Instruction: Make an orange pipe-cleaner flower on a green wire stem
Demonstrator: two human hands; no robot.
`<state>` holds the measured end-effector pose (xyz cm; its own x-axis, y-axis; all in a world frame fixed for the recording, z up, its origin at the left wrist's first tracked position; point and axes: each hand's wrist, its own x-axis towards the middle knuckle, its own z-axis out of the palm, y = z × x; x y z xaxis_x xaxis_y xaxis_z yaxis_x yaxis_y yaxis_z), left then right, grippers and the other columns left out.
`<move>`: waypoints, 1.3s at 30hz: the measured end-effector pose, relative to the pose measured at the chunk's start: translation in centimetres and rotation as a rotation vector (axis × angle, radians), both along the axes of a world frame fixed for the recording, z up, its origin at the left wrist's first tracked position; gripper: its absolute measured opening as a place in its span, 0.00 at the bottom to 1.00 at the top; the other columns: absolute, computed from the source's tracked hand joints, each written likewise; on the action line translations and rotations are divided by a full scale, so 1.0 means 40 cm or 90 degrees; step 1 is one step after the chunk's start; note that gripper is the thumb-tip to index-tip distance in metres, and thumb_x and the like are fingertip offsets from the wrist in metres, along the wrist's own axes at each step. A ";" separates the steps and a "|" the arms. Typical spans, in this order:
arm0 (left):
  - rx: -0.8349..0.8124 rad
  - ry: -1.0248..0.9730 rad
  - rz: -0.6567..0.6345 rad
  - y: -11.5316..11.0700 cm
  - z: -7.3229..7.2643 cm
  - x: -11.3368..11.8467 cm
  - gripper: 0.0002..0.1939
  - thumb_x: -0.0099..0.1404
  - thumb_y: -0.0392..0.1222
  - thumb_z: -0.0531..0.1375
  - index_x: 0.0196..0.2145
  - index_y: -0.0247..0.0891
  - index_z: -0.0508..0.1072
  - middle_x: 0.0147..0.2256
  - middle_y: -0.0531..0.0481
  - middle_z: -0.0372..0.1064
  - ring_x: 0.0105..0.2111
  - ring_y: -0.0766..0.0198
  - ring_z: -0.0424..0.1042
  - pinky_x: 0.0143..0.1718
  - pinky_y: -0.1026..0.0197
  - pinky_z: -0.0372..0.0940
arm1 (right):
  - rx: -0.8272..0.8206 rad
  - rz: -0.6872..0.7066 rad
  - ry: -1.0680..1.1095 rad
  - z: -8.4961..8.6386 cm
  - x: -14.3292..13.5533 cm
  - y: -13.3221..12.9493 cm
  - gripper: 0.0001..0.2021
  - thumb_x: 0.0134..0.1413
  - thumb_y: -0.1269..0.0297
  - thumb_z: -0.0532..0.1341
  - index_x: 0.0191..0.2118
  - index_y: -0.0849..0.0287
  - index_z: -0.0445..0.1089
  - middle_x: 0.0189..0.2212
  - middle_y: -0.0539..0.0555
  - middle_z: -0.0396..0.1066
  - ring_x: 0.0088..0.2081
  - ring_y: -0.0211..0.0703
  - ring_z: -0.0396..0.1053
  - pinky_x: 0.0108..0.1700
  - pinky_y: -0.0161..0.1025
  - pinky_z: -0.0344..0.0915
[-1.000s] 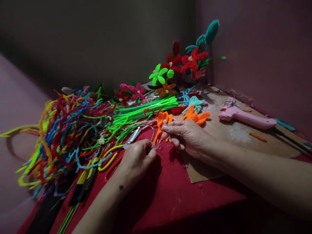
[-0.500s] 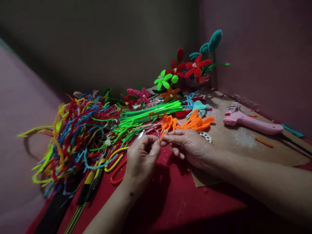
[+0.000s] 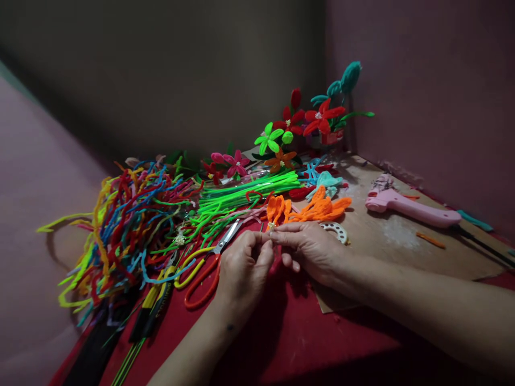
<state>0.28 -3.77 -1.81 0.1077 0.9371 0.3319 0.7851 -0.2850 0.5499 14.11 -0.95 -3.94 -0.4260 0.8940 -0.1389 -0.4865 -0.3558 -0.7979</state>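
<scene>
Between my pinched fingertips is a small bunch of pale yellow flower stamens (image 3: 271, 226). My right hand (image 3: 311, 246) grips it from the right with thumb and forefinger, its other fingers curled below. From the left, my left hand (image 3: 247, 268) is closed at the same spot; its fingertips hide the lower end of the bunch. Just behind the hands lie orange pipe-cleaner petals (image 3: 322, 206). Scissors (image 3: 205, 268) with one yellow and one red handle rest beside my left hand, blades partly apart.
At left is a heap of coloured pipe cleaners (image 3: 129, 230), near black-and-yellow pliers (image 3: 155, 300). Green pipe cleaners (image 3: 245, 193) lie behind. Finished flowers (image 3: 322, 115) stand at the back. A pink hot glue gun (image 3: 414, 209) and a white perforated ring (image 3: 337, 231) are on the board (image 3: 370, 252).
The view has shifted slightly. My left hand has moved a little right and down, uncovering more of the scissors. Both hands stay pinched together around the stamens.
</scene>
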 end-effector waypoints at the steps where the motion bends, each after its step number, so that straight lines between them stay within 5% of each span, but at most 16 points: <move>1: 0.012 0.017 0.001 -0.003 0.001 0.002 0.08 0.61 0.41 0.53 0.32 0.37 0.71 0.27 0.51 0.70 0.25 0.67 0.67 0.28 0.65 0.60 | 0.001 -0.003 0.001 0.001 0.000 -0.001 0.09 0.43 0.65 0.65 0.31 0.66 0.71 0.17 0.48 0.66 0.14 0.28 0.59 0.12 0.25 0.50; 4: 0.064 0.038 -0.001 -0.012 0.008 0.009 0.08 0.60 0.40 0.55 0.32 0.37 0.72 0.27 0.50 0.70 0.26 0.66 0.67 0.30 0.64 0.60 | 0.010 -0.015 -0.003 0.002 -0.001 -0.004 0.09 0.43 0.65 0.65 0.30 0.66 0.70 0.15 0.47 0.65 0.14 0.28 0.58 0.12 0.25 0.50; 7: 0.048 -0.072 0.001 -0.014 0.029 0.011 0.06 0.58 0.41 0.58 0.31 0.38 0.73 0.27 0.50 0.70 0.27 0.65 0.68 0.31 0.64 0.61 | 0.011 -0.010 -0.018 0.004 -0.001 -0.007 0.08 0.45 0.64 0.64 0.28 0.64 0.69 0.11 0.45 0.62 0.11 0.27 0.55 0.12 0.25 0.47; 13: -0.329 -0.527 -0.012 0.014 0.061 -0.013 0.12 0.50 0.41 0.65 0.33 0.33 0.73 0.24 0.50 0.71 0.23 0.67 0.68 0.24 0.67 0.59 | 0.027 0.075 -0.030 0.016 0.005 -0.008 0.11 0.46 0.61 0.63 0.23 0.66 0.69 0.12 0.46 0.64 0.10 0.25 0.53 0.10 0.25 0.44; 20: -0.563 -0.704 -0.124 0.028 0.049 -0.026 0.10 0.47 0.34 0.65 0.31 0.30 0.75 0.19 0.48 0.69 0.18 0.72 0.65 0.19 0.71 0.52 | 0.012 0.191 -0.001 0.014 0.013 -0.005 0.11 0.44 0.63 0.64 0.22 0.68 0.69 0.14 0.48 0.65 0.09 0.24 0.50 0.09 0.26 0.43; 27: -0.556 -0.729 -0.121 0.030 0.035 -0.031 0.08 0.48 0.37 0.66 0.24 0.30 0.72 0.15 0.55 0.59 0.15 0.73 0.61 0.18 0.70 0.51 | 0.024 0.255 -0.039 0.022 0.021 -0.005 0.09 0.44 0.65 0.63 0.28 0.68 0.72 0.21 0.53 0.72 0.10 0.24 0.54 0.10 0.24 0.44; 39: -0.515 -0.749 -0.104 0.032 0.017 -0.030 0.12 0.49 0.40 0.66 0.28 0.29 0.72 0.17 0.53 0.63 0.14 0.72 0.64 0.17 0.70 0.54 | 0.040 0.227 -0.054 0.027 0.020 -0.006 0.11 0.46 0.63 0.61 0.29 0.68 0.73 0.24 0.54 0.73 0.12 0.25 0.55 0.10 0.25 0.48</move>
